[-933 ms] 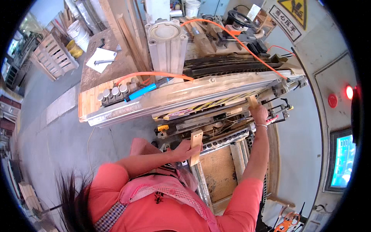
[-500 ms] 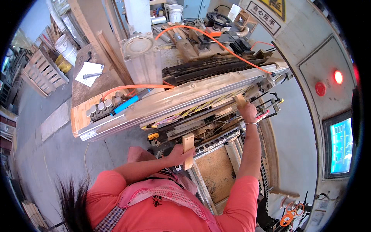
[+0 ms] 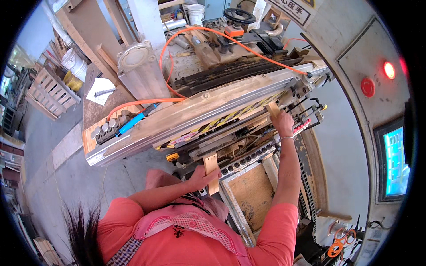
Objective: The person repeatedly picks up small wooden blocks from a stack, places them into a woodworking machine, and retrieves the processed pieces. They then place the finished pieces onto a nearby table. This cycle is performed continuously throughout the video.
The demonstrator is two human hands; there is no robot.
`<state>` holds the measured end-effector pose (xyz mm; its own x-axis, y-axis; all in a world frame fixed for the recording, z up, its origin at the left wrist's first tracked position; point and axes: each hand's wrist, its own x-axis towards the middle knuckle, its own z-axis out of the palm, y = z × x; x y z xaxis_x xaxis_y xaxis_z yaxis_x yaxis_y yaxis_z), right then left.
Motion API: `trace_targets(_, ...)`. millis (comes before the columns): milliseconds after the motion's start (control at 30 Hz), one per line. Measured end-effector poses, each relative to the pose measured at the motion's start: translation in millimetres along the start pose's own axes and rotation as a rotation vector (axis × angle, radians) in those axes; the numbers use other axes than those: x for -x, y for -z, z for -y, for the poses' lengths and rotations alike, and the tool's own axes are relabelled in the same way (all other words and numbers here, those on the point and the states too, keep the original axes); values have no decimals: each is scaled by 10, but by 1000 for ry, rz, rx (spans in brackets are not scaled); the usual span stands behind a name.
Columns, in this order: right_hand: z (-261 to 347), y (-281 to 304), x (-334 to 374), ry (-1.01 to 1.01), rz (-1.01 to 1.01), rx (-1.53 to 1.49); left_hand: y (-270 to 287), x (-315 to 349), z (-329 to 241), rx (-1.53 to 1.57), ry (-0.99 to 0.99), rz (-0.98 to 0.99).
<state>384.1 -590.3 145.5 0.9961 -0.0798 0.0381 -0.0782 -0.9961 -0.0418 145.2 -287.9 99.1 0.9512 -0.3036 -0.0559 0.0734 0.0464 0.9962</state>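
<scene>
My left hand (image 3: 205, 179) is closed around a short flat wooden strip (image 3: 210, 162) with small holes near its upper end. It holds the strip upright in front of the machine's near edge. Farther off and to the right, my right hand (image 3: 284, 123) grips another small wooden piece (image 3: 272, 108). That piece reaches in under the machine's long metal beam (image 3: 186, 119), beside the yellow-and-black striped strip (image 3: 230, 116). The fingers hide part of each piece, and I cannot tell whether the right one touches the machine.
A sawdust-covered board (image 3: 253, 193) lies in the frame below the beam. Orange air hoses (image 3: 230, 39) loop over the machine. At the right stand a control panel with a red button (image 3: 368, 88), a lit red lamp (image 3: 389, 70) and a screen (image 3: 396, 164). Orange-handled scissors (image 3: 336, 248) hang lower right.
The whole view has shifted slightly. Both hands keep their wooden pieces, with the left one a little farther left in the picture and the right one nearly in place.
</scene>
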Motion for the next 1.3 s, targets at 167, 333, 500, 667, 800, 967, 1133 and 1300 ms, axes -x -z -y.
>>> trace_targets(167,46,10,15,-14,-34,-1,26,0,-15,36,39,-1)
trace_targets(333,-71,-69,-22,-17,-6,-10,-22,3,-80,81,56,-22)
trace_targets(500,17,-11,-13,-13,25,42,-9,3,-41,131,129,-20)
trace_targets(667,-50,-83,-33,1,17,22,-25,-16,-61,133,63,-38)
trace_targets(800,-85,-124,-33,17,8,16,-13,-21,-83,90,96,-25)
trace_targets(967,-65,-124,-41,6,0,10,-21,-18,-89,81,89,-46)
trace_targets(1133,-103,-139,-55,-2,-33,-21,-18,-33,-124,54,86,-26)
trace_targets(1300,-56,-67,-36,-23,-13,-22,-2,-43,-139,17,55,-16)
